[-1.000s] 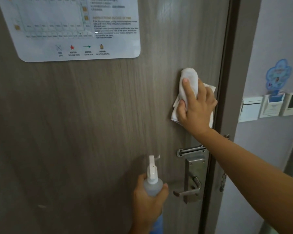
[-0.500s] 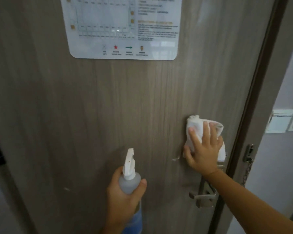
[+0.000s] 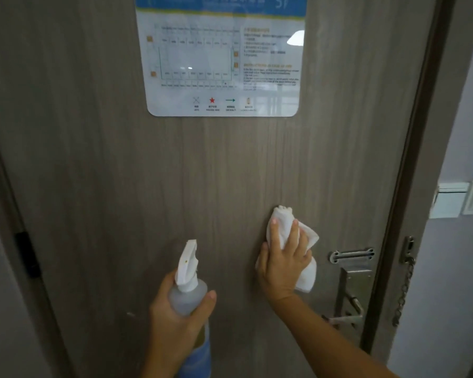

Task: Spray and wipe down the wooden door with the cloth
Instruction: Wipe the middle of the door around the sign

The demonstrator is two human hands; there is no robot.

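Head view shows the right hand (image 3: 283, 264) pressing a bunched white cloth (image 3: 294, 242) flat against the wooden door (image 3: 224, 165), fingers spread over it, left of the metal latch plate (image 3: 351, 255) and above the lever handle (image 3: 344, 319). Left hand (image 3: 176, 316) is wrapped around a spray bottle (image 3: 189, 290), held upright in front of the lower door, nozzle up, below the laminated notice (image 3: 221, 58).

Both forearms are bare, with no sleeves showing. The left hand (image 3: 175, 320) and right hand (image 3: 283, 268) wear no gloves or rings.
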